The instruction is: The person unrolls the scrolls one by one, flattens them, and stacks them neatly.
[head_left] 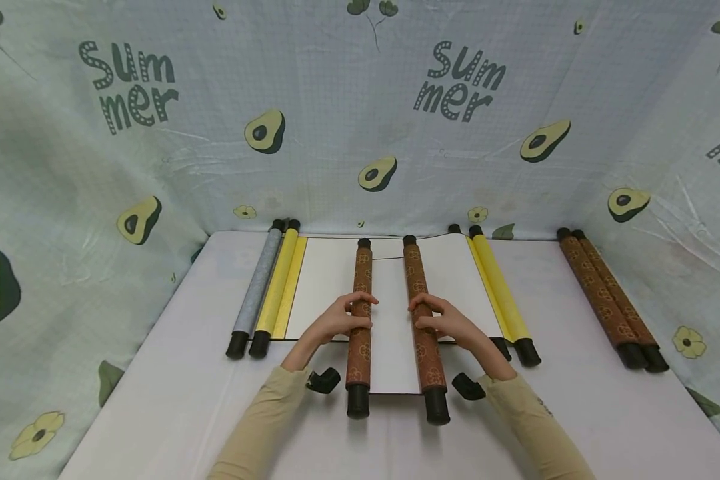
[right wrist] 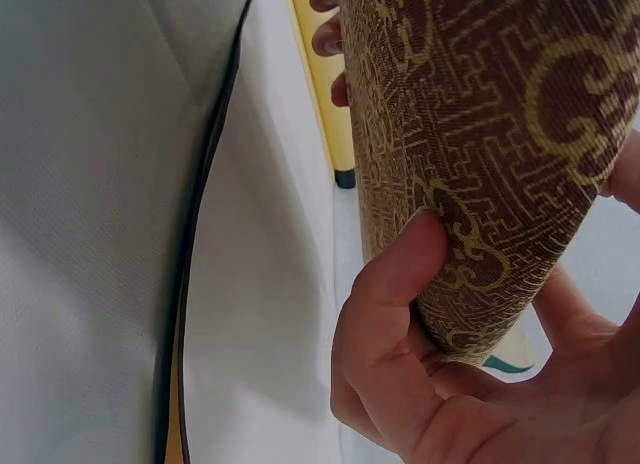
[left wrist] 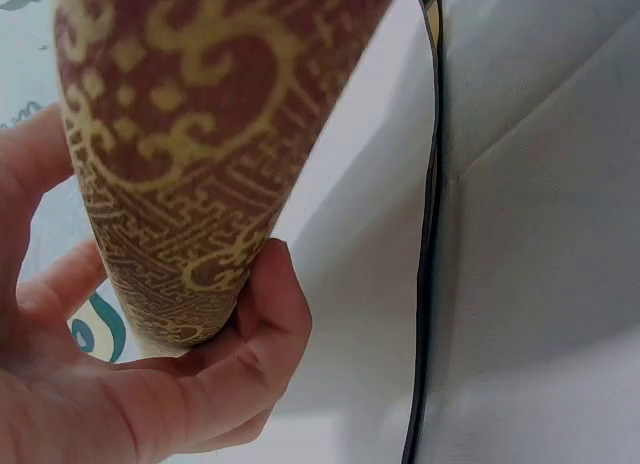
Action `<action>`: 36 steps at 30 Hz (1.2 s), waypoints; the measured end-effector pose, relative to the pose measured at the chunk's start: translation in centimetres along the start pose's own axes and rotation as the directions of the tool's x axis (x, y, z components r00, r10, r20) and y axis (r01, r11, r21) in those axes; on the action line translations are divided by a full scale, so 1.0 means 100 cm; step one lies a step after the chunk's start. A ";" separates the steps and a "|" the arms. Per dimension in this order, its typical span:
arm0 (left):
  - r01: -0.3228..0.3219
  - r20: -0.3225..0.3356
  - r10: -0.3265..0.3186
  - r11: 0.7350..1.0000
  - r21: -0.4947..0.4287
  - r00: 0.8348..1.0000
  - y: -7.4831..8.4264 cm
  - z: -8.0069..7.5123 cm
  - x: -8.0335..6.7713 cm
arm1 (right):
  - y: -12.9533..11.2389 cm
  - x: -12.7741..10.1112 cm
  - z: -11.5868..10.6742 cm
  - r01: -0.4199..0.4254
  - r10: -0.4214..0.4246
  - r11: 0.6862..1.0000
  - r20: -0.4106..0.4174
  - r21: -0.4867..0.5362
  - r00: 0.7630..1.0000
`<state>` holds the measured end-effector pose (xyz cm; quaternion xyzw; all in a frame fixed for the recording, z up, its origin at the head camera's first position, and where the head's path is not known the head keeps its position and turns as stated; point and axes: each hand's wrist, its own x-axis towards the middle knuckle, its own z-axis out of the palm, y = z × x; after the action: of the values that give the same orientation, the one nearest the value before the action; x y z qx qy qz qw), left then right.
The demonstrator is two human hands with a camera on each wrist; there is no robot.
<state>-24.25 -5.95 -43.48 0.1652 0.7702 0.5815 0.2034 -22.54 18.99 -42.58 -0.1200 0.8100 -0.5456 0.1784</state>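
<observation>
A scroll with two brown patterned rolls lies partly unrolled in the middle of the table, white paper [head_left: 393, 320] showing between them. My left hand [head_left: 343, 319] grips the left brown roll [head_left: 360, 313], thumb and fingers curled round it; the left wrist view shows the roll [left wrist: 190, 134] close up with my thumb [left wrist: 240, 354] under it. My right hand [head_left: 439, 319] grips the right brown roll [head_left: 421, 313] the same way, seen close in the right wrist view [right wrist: 480, 144] with the thumb [right wrist: 390, 294] against it. This scroll lies on top of a wider, open yellow-edged scroll [head_left: 327, 280].
A grey roll [head_left: 255, 293] and a yellow roll [head_left: 276, 290] lie at the left, another yellow roll [head_left: 504, 297] at the right. Two brown rolls [head_left: 606, 300] lie side by side at far right. Avocado-print cloth [head_left: 336, 133] walls the white table [head_left: 576, 400] on three sides.
</observation>
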 end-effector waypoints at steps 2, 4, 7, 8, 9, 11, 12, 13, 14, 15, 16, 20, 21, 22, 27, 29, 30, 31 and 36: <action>-0.002 0.008 0.002 1.000 0.015 1.000 0.000 0.000 0.000 | 0.000 0.000 -0.001 0.004 -0.004 1.000 0.004 -0.002 1.000; -0.011 0.011 0.011 1.000 0.028 1.000 0.000 -0.001 0.000 | 0.001 -0.001 -0.001 0.005 -0.005 1.000 0.003 -0.003 1.000; -0.017 0.005 0.017 1.000 0.025 1.000 0.001 -0.001 -0.001 | 0.001 -0.001 -0.002 0.010 -0.010 1.000 0.006 -0.009 1.000; -0.015 0.001 0.015 1.000 0.019 1.000 0.002 -0.001 -0.001 | 0.001 -0.001 -0.002 0.012 -0.012 1.000 0.006 -0.010 1.000; -0.014 -0.005 0.014 1.000 0.011 1.000 0.003 -0.001 -0.001 | 0.001 -0.001 -0.003 0.013 -0.013 1.000 0.004 -0.010 1.000; -0.010 -0.019 0.010 1.000 -0.005 1.000 0.004 -0.001 -0.001 | 0.001 -0.001 -0.002 0.020 -0.020 1.000 -0.002 -0.010 1.000; -0.013 -0.025 0.013 1.000 -0.008 1.000 0.003 -0.001 -0.001 | 0.001 -0.001 -0.002 0.025 -0.026 1.000 -0.010 -0.011 1.000; -0.018 -0.030 0.018 1.000 -0.009 0.999 0.003 0.000 -0.001 | 0.000 -0.002 -0.002 0.031 -0.031 0.999 -0.018 -0.013 0.999; -0.029 -0.035 0.029 1.000 -0.002 0.999 0.002 0.000 0.000 | 0.001 -0.002 -0.001 0.038 -0.038 0.999 -0.027 -0.014 0.999; -0.041 -0.038 0.041 0.999 0.009 0.998 0.002 0.000 -0.001 | 0.001 -0.002 0.000 0.045 -0.046 0.999 -0.036 -0.017 0.998; -0.054 -0.040 0.054 0.998 0.023 0.998 0.001 0.000 -0.001 | 0.001 -0.002 0.000 0.056 -0.057 0.998 -0.046 -0.024 0.997; -0.088 -0.041 0.091 0.994 0.069 0.995 0.000 0.000 -0.002 | 0.003 -0.003 0.002 0.096 -0.100 0.994 -0.071 -0.054 0.992; -0.086 -0.041 0.089 0.994 0.067 0.995 0.000 0.000 -0.002 | 0.003 -0.003 0.002 0.104 -0.108 0.993 -0.074 -0.059 0.991; -0.086 -0.040 0.088 0.994 0.061 0.995 0.000 0.000 -0.002 | 0.003 -0.003 0.002 0.111 -0.115 0.992 -0.075 -0.060 0.990; -0.070 -0.038 0.071 0.997 0.016 0.997 -0.001 -0.001 -0.003 | 0.005 -0.003 0.001 0.094 -0.096 0.995 -0.068 -0.033 0.993; -0.060 -0.038 0.061 0.998 0.011 0.997 -0.001 -0.002 -0.004 | 0.005 -0.004 0.000 0.080 -0.082 0.996 -0.064 -0.027 0.995; -0.055 -0.038 0.056 0.998 0.012 0.998 -0.002 -0.002 -0.004 | 0.005 -0.004 0.000 0.075 -0.077 0.997 -0.063 -0.030 0.995; -0.052 -0.037 0.052 0.999 0.015 0.998 -0.002 -0.003 -0.004 | 0.004 -0.005 -0.001 0.077 -0.079 0.996 -0.061 -0.038 0.995; -0.057 -0.032 0.058 0.998 0.039 0.998 0.002 -0.007 -0.006 | -0.009 -0.013 -0.002 0.091 -0.097 0.992 -0.071 -0.087 0.993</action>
<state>-24.05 -6.76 -43.06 0.1814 0.7795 0.5748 0.1706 -21.42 19.38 -41.47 -0.1450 0.8318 -0.5230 0.1168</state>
